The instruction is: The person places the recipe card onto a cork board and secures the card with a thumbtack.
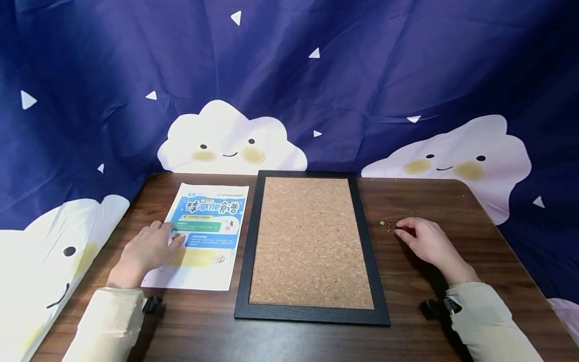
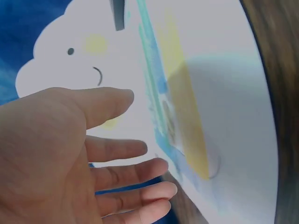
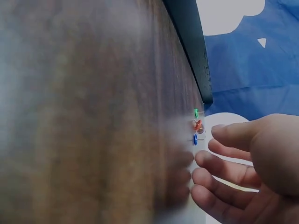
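Observation:
On the left, my left hand [image 1: 146,247] is over the edge of a printed paper sheet [image 1: 203,275] with blue, green and yellow blocks. Its fingers are extended with the thumb spread away, as the left wrist view [image 2: 126,191] shows. Across the table, my right hand [image 1: 429,242] is beside a few small thumbtacks, thumb and index finger apart. From the right wrist view, a green thumbtack [image 3: 196,113], a red thumbtack [image 3: 198,124] and a blue thumbtack [image 3: 195,139] lie just ahead of the fingertips. Nothing shows within its grasp.
Between the hands lies a cork board [image 1: 312,241] in a black frame [image 1: 312,314]. Beneath everything is a dark brown wooden table [image 1: 199,327]. Behind it hangs a blue curtain [image 1: 344,80] patterned with white clouds and triangles.

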Demonstrator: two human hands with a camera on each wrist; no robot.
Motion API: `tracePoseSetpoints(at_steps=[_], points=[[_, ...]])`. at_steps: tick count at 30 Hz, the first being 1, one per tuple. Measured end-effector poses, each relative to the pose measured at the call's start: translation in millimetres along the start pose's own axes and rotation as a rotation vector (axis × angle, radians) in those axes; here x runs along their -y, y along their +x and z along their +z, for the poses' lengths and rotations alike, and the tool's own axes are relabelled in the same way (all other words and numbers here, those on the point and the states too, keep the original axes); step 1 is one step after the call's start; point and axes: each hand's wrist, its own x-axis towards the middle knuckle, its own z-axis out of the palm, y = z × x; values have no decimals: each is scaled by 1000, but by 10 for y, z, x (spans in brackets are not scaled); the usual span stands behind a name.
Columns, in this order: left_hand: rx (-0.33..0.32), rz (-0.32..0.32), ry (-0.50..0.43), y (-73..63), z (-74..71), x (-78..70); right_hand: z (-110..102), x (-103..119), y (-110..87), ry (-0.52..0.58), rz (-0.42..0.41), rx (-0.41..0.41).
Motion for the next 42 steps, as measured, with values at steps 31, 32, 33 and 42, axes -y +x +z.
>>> tracePoseSetpoints(at_steps=[31, 32, 33, 42], points=[[-7, -122, -165, 244, 125, 283, 39, -19, 122, -27, 78, 13], [0, -127, -178, 246, 124, 291, 37, -12, 118, -25, 77, 13], [5, -128, -186, 247, 122, 300, 33, -4, 113, -21, 79, 13], [-80, -60, -220, 196, 140, 375, -22, 41, 52, 9, 80, -26]])
